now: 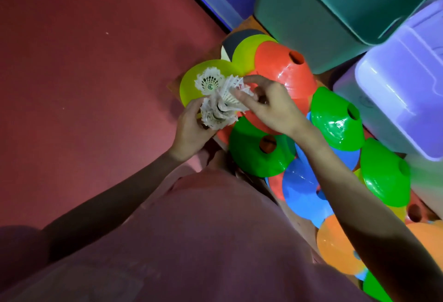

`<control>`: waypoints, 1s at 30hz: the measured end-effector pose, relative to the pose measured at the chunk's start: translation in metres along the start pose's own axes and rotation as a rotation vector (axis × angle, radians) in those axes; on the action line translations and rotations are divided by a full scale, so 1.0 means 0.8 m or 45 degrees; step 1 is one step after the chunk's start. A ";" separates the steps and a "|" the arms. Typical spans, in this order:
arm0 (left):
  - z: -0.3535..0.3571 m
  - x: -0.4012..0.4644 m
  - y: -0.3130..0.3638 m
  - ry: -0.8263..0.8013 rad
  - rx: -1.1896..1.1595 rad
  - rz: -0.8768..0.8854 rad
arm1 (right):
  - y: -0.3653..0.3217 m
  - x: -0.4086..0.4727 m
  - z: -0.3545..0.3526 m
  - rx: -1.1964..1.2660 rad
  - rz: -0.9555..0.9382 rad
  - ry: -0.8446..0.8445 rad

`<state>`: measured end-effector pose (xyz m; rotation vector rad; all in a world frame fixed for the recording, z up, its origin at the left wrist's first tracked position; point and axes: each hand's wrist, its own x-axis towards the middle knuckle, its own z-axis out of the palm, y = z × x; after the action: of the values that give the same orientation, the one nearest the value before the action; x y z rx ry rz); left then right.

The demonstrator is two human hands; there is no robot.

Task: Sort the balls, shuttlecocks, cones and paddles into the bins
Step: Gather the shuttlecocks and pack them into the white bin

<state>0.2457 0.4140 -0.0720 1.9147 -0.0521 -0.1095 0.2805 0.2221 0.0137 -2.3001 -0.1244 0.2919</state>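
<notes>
On a dim red floor (84, 73), beside a teal bin (311, 25) and a lilac bin (395, 85) at far right, your sorting looks barely begun: cones (261, 150) lie heaped near the bins, none visibly binned, and neither bin's inside shows. No balls are in view. Your left hand (189, 129) is curled round a nested stack of shuttlecocks (215, 107) over the left edge of the heap, while your right hand (271, 107) pinches another's feathers between thumb and fingertips (242, 96), other fingers loosely spread.
</notes>
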 end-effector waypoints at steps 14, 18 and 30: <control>-0.024 -0.017 -0.023 0.140 -0.031 -0.121 | 0.048 0.134 0.065 -0.077 0.221 -0.135; -0.028 -0.012 -0.023 0.145 -0.033 -0.124 | 0.037 0.140 0.075 -0.103 0.233 -0.081; 0.005 0.023 0.023 -0.065 -0.093 0.020 | 0.043 0.014 -0.060 0.702 0.383 0.727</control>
<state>0.2638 0.4026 -0.0567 1.8382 -0.0961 -0.1476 0.3034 0.1666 0.0180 -1.7607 0.5305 -0.1740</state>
